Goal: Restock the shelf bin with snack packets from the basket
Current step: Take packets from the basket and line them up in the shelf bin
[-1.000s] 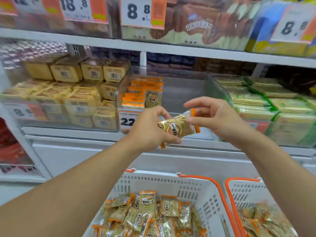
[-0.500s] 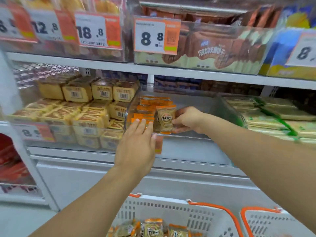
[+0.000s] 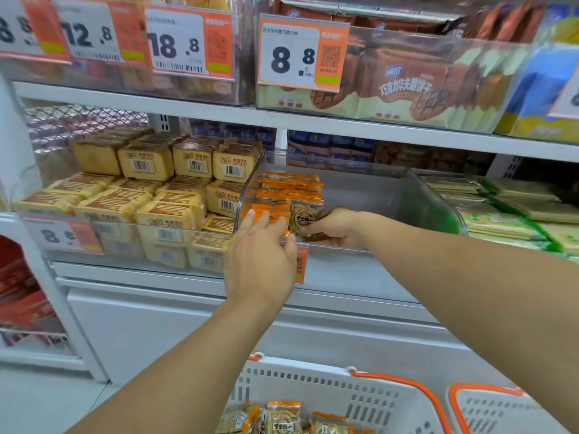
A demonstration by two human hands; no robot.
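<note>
A clear shelf bin (image 3: 369,195) on the middle shelf holds rows of orange-edged snack packets (image 3: 288,186) along its left side. My right hand (image 3: 336,228) reaches into the bin and pinches one upright packet (image 3: 305,216) at its lower edge, standing it at the front of the row. My left hand (image 3: 260,255) lies flat with fingers spread against the bin's front left corner, touching the packets there. Below, a white basket (image 3: 313,383) with orange handles holds more of the same packets (image 3: 283,416).
A second white basket (image 3: 501,411) sits at the lower right. Yellow boxed cakes (image 3: 150,195) fill the bin to the left, green packets (image 3: 507,208) the bin to the right. The upper shelf carries price tags (image 3: 302,53) and biscuit packs.
A second ago both hands held one packet in front of the shelf. The right hand carried it into the bin and set it upright; the left hand moved to the bin's front.
</note>
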